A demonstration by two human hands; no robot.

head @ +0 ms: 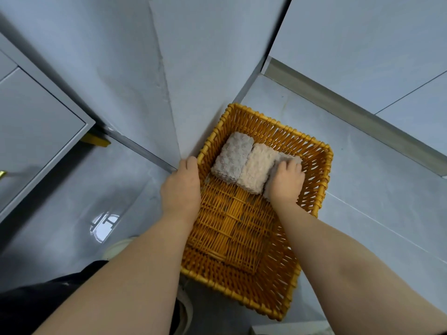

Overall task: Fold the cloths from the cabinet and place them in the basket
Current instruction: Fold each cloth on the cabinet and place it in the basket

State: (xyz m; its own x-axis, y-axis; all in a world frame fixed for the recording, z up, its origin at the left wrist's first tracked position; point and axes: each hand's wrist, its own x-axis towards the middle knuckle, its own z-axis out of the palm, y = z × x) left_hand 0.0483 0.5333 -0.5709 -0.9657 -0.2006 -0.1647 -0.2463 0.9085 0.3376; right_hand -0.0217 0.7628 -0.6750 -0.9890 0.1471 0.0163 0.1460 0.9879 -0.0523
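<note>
Head view: grey cloth (232, 157) and cream cloth (257, 168) lie folded far in the basket (324, 180), right hand (286, 182) gripping a third cloth (287, 157) beside them, left hand (181, 187) clasping its left rim; any others unseen.

Wicker basket (314, 170) on grey floor (362, 189) in a wall corner; three folded cloths side by side at its far end: left grey cloth (231, 158), beige cloth (257, 168), right grey cloth (281, 157); left hand (181, 187) grips basket's left rim; right hand (286, 182) curls over right grey cloth.

head camera looks steeply down, close over the basket (312, 151) on the floor.
</note>
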